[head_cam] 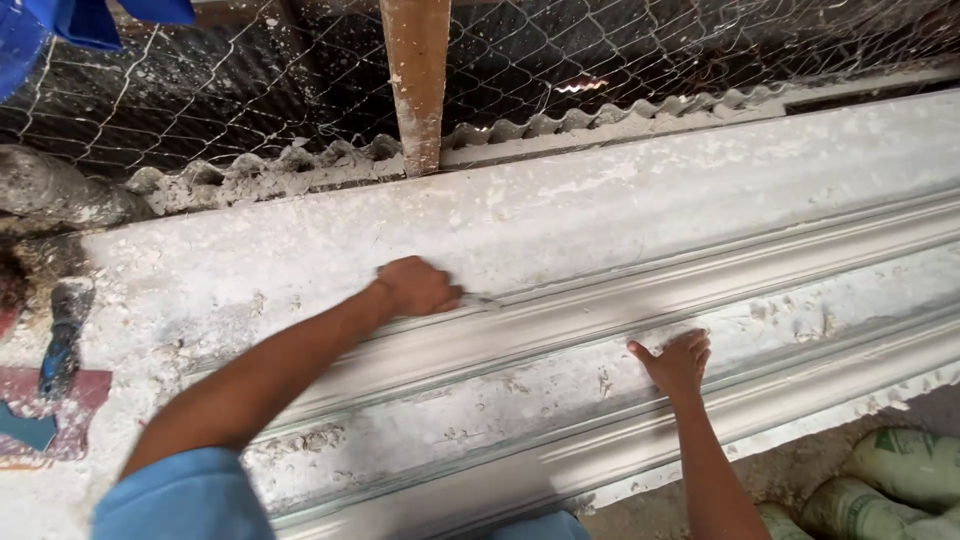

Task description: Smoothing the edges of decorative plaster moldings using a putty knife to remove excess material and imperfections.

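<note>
A long white plaster moulding [560, 330] with several ridges and grooves lies on a plaster-covered bench and runs from lower left to upper right. My left hand [415, 287] is closed around a small thin tool whose tip [482, 299] rests on an upper ridge of the moulding. My right hand [678, 362] lies flat, fingers spread, on the wide middle band of the moulding and holds nothing.
Wire mesh [640, 50] and a wooden post [417, 80] stand behind the bench, with corrugated sheet [600, 118] along its back edge. A plaster-caked scraper [62, 335] lies at the far left. Sacks [890, 480] sit on the floor at lower right.
</note>
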